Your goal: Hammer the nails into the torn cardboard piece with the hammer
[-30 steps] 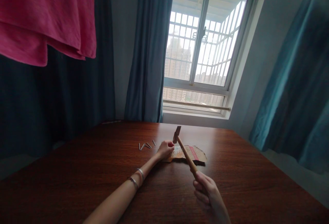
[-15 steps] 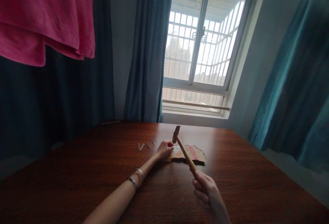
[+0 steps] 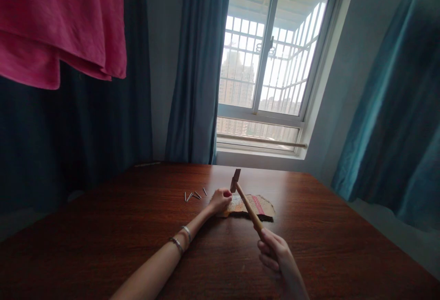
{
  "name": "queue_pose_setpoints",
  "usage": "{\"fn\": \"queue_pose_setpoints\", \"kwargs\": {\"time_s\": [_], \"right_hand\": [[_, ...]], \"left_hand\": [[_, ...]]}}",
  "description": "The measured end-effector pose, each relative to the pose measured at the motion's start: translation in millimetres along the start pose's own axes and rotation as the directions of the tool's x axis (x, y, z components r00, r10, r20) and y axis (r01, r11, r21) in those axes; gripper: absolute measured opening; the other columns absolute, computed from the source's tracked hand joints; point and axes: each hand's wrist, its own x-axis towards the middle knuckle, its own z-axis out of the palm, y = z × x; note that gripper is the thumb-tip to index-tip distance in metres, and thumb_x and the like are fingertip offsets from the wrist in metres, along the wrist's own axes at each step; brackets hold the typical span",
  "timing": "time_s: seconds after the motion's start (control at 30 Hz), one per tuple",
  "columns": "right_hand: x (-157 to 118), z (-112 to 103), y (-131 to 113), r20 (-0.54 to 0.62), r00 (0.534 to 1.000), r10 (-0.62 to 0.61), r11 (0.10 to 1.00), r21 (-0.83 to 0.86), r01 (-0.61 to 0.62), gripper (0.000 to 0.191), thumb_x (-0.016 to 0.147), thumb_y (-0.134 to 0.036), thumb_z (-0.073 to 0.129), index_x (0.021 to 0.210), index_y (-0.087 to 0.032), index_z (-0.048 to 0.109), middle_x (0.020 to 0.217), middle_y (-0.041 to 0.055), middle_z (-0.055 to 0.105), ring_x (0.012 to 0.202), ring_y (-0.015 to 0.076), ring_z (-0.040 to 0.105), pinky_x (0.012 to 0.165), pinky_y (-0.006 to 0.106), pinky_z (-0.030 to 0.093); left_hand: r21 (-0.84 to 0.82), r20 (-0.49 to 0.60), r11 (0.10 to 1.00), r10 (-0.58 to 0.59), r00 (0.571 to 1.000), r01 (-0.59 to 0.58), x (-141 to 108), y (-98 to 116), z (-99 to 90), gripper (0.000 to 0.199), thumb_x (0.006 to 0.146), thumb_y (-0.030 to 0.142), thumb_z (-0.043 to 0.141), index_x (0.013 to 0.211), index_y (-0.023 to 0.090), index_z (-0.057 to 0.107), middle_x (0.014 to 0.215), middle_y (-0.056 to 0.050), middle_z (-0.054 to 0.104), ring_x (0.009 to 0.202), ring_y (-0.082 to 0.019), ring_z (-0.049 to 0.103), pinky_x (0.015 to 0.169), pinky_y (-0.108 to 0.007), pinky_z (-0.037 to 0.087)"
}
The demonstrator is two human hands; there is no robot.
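My right hand (image 3: 275,250) is closed around the wooden handle of a hammer (image 3: 250,208). The hammer slants up and away to the left, its head beside the fingertips of my left hand (image 3: 221,200). That hand is pinched shut over the left part of a patterned, mat-like piece (image 3: 264,206) with a pink band and a dark front edge. Whatever sits between the pinched fingers is too small and hidden to make out. Several loose nails (image 3: 196,195) lie on the brown wooden table (image 3: 192,263), left of my left hand.
Behind the table's far edge is a window (image 3: 263,61) with bars outside. Blue curtains (image 3: 195,70) hang beside it on both sides. A pink cloth (image 3: 68,25) hangs at the upper left, above table height.
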Motion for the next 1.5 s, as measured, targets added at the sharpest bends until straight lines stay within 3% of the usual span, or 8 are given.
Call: {"fn": "queue_pose_setpoints", "kwargs": {"time_s": [0.17,0.27,0.37,0.43,0.53,0.6,0.8,1.5], "right_hand": [[-4,-15,-1,-0.063,0.996,-0.057,0.998,-0.012,0.056,0.038,0.064,-0.047,0.07,0.071,-0.018,0.046,0.049,-0.0104,0.042,0.029,-0.0028,0.018,0.026,0.012,0.011],[-9,-32,-1,-0.215,0.966,-0.143,0.987,-0.101,0.124,0.041,0.06,-0.046,0.072,0.081,-0.016,0.055,0.045,-0.011,0.041,0.028,-0.0017,0.02,0.026,0.012,0.012],[-12,-56,-2,-0.413,0.865,-0.284,0.945,-0.272,0.181,0.054,0.055,-0.044,0.075,0.097,-0.014,0.06,0.048,-0.0071,0.051,0.035,0.0054,0.043,0.031,0.015,0.032],[-13,-76,-2,-0.496,0.775,-0.392,0.893,-0.407,0.192,0.058,0.053,-0.043,0.074,0.1,-0.012,0.063,0.059,-0.0007,0.063,0.057,0.0157,0.061,0.046,0.021,0.047],[-13,-104,-2,-0.544,0.667,-0.508,0.801,-0.583,0.135,0.061,0.055,-0.045,0.07,0.103,-0.007,0.065,0.086,0.0092,0.071,0.088,0.0274,0.064,0.07,0.028,0.052],[-13,-118,-2,-0.557,0.632,-0.539,0.762,-0.642,0.085,0.066,0.056,-0.046,0.067,0.107,-0.004,0.063,0.098,0.0134,0.069,0.096,0.03,0.062,0.079,0.031,0.051],[-17,-132,-5,-0.558,0.606,-0.566,0.692,-0.721,-0.017,0.067,0.056,-0.045,0.063,0.109,-0.004,0.062,0.108,0.0163,0.065,0.103,0.0313,0.059,0.093,0.035,0.044],[-15,-144,-1,-0.567,0.626,-0.535,0.625,-0.765,-0.158,0.064,0.062,-0.045,0.057,0.112,-0.005,0.061,0.106,0.0182,0.066,0.1,0.0323,0.06,0.087,0.038,0.046]], "left_hand": [[-0.006,-0.004,1.0,0.007,1.0,-0.007,0,1,-0.1,0.017,0.066,0.021,0.057,0.074,0.01,0.067,0.071,-0.006,0.067,0.066,-0.014,0.059,0.06,-0.022,0.042],[0.02,-0.022,1.0,0.0,1.0,0.0,-1,3,0.0,0.018,0.066,0.022,0.057,0.074,0.01,0.067,0.071,-0.006,0.067,0.065,-0.014,0.059,0.06,-0.022,0.042],[0.04,-0.029,0.999,-0.006,1.0,0.008,-2,6,-0.3,0.018,0.067,0.022,0.056,0.075,0.01,0.068,0.071,-0.006,0.067,0.065,-0.014,0.059,0.06,-0.023,0.042],[0.045,-0.032,0.999,-0.006,0.999,0.008,-2,8,-0.5,0.018,0.067,0.021,0.056,0.074,0.01,0.068,0.071,-0.007,0.067,0.066,-0.015,0.059,0.061,-0.023,0.042],[0.047,-0.036,0.999,-0.005,0.999,0.007,-2,10,-0.8,0.017,0.066,0.02,0.056,0.073,0.01,0.068,0.071,-0.007,0.068,0.067,-0.015,0.06,0.061,-0.023,0.042],[0.042,-0.036,0.999,-0.005,0.999,0.007,-2,10,-1.0,0.016,0.066,0.02,0.057,0.073,0.011,0.068,0.071,-0.006,0.068,0.067,-0.015,0.06,0.061,-0.023,0.042],[0.04,-0.035,0.999,-0.008,0.999,0.009,-1,7,-0.8,0.016,0.067,0.022,0.057,0.073,0.011,0.068,0.071,-0.007,0.068,0.066,-0.015,0.059,0.061,-0.023,0.041],[0.088,-0.024,0.996,0.008,1.0,-0.006,-1,7,3.0,0.017,0.067,0.022,0.056,0.072,0.011,0.067,0.069,-0.005,0.066,0.064,-0.013,0.058,0.059,-0.021,0.04]]}}
